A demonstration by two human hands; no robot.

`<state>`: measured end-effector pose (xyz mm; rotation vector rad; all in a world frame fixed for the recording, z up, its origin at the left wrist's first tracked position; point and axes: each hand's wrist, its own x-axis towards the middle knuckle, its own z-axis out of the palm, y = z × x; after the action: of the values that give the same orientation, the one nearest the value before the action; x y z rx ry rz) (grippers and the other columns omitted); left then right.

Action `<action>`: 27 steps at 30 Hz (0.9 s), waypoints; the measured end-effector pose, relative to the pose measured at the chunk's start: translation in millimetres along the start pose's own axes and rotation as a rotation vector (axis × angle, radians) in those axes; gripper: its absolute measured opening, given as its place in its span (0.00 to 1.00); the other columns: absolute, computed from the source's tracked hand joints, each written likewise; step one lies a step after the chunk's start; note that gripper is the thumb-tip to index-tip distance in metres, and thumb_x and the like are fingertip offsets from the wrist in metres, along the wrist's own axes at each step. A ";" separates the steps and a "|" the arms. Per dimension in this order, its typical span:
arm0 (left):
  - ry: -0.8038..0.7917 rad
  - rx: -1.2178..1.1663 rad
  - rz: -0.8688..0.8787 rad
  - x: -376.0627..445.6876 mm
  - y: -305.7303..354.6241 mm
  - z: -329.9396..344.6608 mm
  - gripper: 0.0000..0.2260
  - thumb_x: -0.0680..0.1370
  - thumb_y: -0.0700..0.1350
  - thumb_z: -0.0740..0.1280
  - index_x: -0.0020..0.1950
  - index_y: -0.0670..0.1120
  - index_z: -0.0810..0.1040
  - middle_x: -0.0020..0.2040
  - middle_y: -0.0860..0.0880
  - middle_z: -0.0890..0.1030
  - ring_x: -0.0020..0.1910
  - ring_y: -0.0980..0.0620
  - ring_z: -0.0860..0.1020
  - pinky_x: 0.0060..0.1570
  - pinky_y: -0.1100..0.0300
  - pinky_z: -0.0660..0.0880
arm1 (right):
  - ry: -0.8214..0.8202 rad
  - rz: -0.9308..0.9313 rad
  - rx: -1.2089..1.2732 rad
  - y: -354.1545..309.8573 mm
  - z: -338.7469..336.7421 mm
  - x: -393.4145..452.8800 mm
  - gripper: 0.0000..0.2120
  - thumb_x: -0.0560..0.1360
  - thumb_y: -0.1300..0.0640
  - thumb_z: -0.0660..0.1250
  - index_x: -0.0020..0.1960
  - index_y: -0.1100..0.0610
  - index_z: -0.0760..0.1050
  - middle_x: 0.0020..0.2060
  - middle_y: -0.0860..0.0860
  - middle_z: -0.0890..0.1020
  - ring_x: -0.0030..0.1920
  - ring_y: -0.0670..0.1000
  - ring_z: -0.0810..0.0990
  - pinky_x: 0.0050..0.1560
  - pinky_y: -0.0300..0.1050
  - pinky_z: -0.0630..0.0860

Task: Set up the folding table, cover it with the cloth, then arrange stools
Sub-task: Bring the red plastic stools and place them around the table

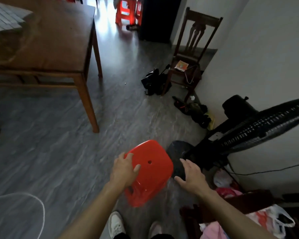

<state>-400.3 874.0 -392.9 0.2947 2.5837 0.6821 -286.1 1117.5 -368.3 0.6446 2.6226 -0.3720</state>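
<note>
A red plastic stool [151, 167] with a small hole in its seat is tilted low over the grey floor, right in front of my feet. My left hand [125, 169] holds the seat's left edge, thumb lying on top and fingers over the rim. My right hand [191, 175] hovers just right of the stool with spread fingers, not touching it. The brown wooden table [47, 42] stands at the upper left, with a folded grey checked cloth [3, 18] on its far left corner. More red stools [126, 12] stand far off by the bright doorway.
A black standing fan [252, 128] leans in close on the right, its base beside the stool. A dark wooden chair [192, 54] stands against the white wall with black bags [154, 81] at its feet. Plastic bags and clothes [231, 214] are piled at the lower right.
</note>
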 end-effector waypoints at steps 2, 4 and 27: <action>-0.016 -0.010 -0.044 19.3 -10.3 4.4 0.27 0.76 0.57 0.67 0.71 0.46 0.70 0.70 0.40 0.69 0.68 0.40 0.69 0.69 0.50 0.65 | -0.036 -0.023 0.001 -0.6 5.5 29.1 0.41 0.73 0.37 0.66 0.79 0.49 0.52 0.77 0.54 0.58 0.76 0.57 0.57 0.71 0.59 0.64; -0.035 -0.008 -0.081 38.2 -20.4 13.6 0.27 0.75 0.57 0.69 0.69 0.45 0.71 0.68 0.38 0.71 0.67 0.39 0.70 0.68 0.49 0.66 | -0.077 -0.036 -0.023 3.4 12.1 60.1 0.43 0.72 0.36 0.67 0.79 0.51 0.53 0.77 0.55 0.60 0.76 0.58 0.58 0.71 0.59 0.64; -0.130 -0.043 -0.361 246.2 -104.1 229.5 0.48 0.65 0.60 0.77 0.78 0.53 0.54 0.72 0.41 0.65 0.69 0.39 0.67 0.69 0.49 0.67 | -0.271 0.069 0.113 66.5 221.3 287.3 0.63 0.62 0.40 0.79 0.78 0.51 0.37 0.72 0.61 0.54 0.70 0.66 0.62 0.68 0.60 0.65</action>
<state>-516.6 956.8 -715.0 -0.1362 2.4047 0.5634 -413.3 1207.1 -702.5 0.6687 2.3292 -0.5487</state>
